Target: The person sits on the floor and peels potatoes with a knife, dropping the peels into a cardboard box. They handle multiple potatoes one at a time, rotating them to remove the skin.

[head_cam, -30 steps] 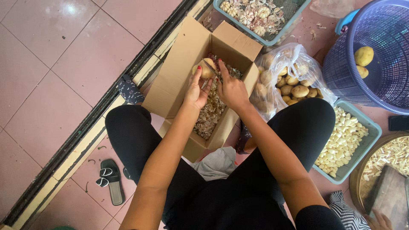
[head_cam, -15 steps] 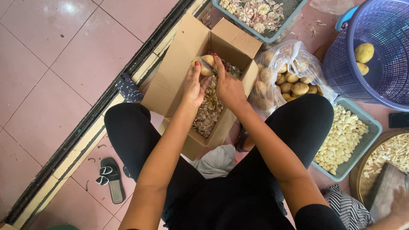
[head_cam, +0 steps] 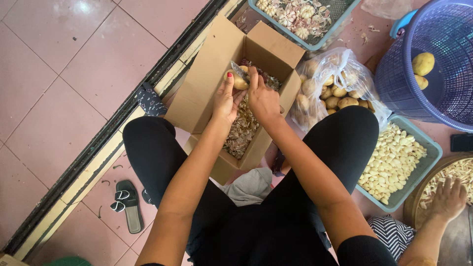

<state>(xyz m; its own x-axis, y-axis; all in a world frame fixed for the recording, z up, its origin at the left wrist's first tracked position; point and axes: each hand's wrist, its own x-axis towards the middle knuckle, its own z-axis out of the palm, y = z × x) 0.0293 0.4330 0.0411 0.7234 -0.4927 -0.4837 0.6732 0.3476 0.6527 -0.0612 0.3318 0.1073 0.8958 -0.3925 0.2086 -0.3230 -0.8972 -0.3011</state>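
Holding the small tan potato (head_cam: pixel 240 80) over the open brown cardboard box (head_cam: pixel 207 83): that is what I log for the left hand (head_cam: pixel 224 101), fingers clasped around the potato's lower side. Right hand (head_cam: pixel 262 98) is clenched on a small peeler or blade (head_cam: pixel 236 70) laid against the potato's top; I cannot make out the tool exactly.

Change over the last 1 s: both hands have lifted slightly toward the box's far wall, and the potato has turned in the grip. I judge peeling is in mid-stroke, with scraps falling to the pile of peelings (head_cam: pixel 241 130) directly below.

Outward: clear plastic bag of unpeeled potatoes (head_cam: pixel 330 88) just right of the box; purple plastic basket (head_cam: pixel 433 59) holding 2 yellow peeled potatoes (head_cam: pixel 422 64); teal tray of peeled garlic cloves (head_cam: pixel 394 162). Another person's hand (head_cam: pixel 448 197) rests at the lower right.
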